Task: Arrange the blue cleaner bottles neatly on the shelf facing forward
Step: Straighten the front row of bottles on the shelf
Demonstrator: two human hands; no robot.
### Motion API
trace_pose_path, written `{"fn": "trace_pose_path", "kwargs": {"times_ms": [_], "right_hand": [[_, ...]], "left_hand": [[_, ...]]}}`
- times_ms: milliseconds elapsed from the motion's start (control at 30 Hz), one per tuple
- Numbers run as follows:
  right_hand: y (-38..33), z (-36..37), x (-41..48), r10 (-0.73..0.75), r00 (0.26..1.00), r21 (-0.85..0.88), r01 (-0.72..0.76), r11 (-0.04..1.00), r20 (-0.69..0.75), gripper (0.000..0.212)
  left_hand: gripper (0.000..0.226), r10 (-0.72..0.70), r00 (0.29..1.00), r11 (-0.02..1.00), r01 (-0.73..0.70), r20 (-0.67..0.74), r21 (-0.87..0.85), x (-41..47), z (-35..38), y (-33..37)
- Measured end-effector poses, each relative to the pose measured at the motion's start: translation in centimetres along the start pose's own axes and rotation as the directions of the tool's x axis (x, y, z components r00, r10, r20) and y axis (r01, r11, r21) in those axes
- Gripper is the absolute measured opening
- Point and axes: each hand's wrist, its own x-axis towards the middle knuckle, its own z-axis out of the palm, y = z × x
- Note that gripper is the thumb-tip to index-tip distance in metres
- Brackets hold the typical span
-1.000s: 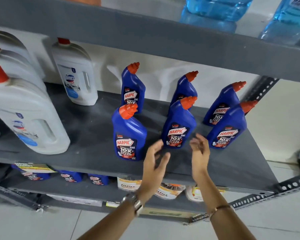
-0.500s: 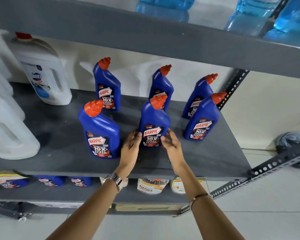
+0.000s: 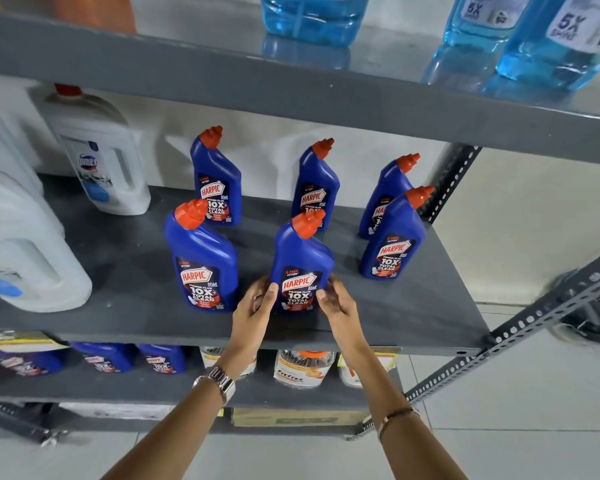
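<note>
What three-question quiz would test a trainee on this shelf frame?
1. How many blue bottles stand on the middle shelf?
2. True or false: the front middle bottle lies on its side.
3. Which hands touch that bottle: A left hand only, B right hand only, C both?

Key: 1. Six, in two rows of three. 2. False; it stands upright, label forward. 3. C, one hand on each side of its base.
</note>
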Motion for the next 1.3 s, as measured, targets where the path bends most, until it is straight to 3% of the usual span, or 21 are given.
{"fn": "trace_pose_path", "kwargs": {"times_ms": [300, 400, 467, 567, 700, 833, 1000, 1067, 1200, 1300], "right_hand": [[-0.3, 0.1, -0.6, 0.013, 1.000, -0.020, -0.013, 1.000, -0.016, 0.040], [-0.2, -0.4, -1.3, 0.007, 0.990, 0.041, -0.001, 0.999, -0.143, 0.040], [0.2, -1.6, -1.7, 0.002, 0.952, 0.098, 0.029, 0.995, -0.306, 0.036], [0.6, -4.3, -1.6, 0.016, 0.866, 0.129, 0.057, 0.990, -0.500, 0.031], [0.8, -8.4, 0.2, 0.021, 0.793, -0.011, -0.035, 0.999, -0.609, 0.031], [0.5, -11.6, 3.4, 0.060, 0.828, -0.066, -0.116, 0.991, -0.557, 0.045], [0.3, -13.5, 6.8, 0.126, 0.894, 0.015, -0.132, 0.991, -0.430, 0.057], [0.4, -14.0, 7.5, 0.151, 0.919, 0.111, -0.119, 0.987, -0.363, 0.052], [0.9, -14.7, 7.6, 0.156, 0.951, 0.151, -0.119, 0.981, -0.268, 0.034], [1.3, -14.9, 6.9, 0.143, 0.951, 0.139, -0.108, 0.984, -0.275, 0.027]], "left_hand": [[0.027, -0.002, 1.000, 1.000, 0.003, -0.020, 0.018, -0.6, 0.2, 0.4], [0.037, 0.075, 0.974, 0.997, -0.078, -0.214, -0.003, -2.5, 1.2, 0.4], [0.031, 0.199, 0.939, 0.978, -0.210, -0.280, -0.010, -4.6, 2.4, 0.3], [0.026, 0.258, 0.960, 0.965, -0.262, -0.111, -0.023, -6.7, 5.3, -0.1], [0.030, 0.175, 0.973, 0.983, -0.182, 0.151, 0.036, -4.9, 10.0, 0.1], [0.046, 0.014, 0.992, 0.997, -0.023, 0.125, 0.068, 0.6, 13.8, 0.3], [0.066, -0.125, 0.970, 0.954, 0.059, 0.209, 0.293, 6.0, 16.4, -0.5], [0.064, -0.127, 0.969, 0.952, 0.059, 0.212, 0.300, 7.2, 17.1, -0.5], [0.045, -0.056, 0.973, 0.991, 0.027, 0.225, 0.132, 7.6, 18.0, -0.4], [0.053, -0.105, 0.970, 0.983, 0.068, 0.218, 0.171, 7.1, 17.7, -0.8]]}}
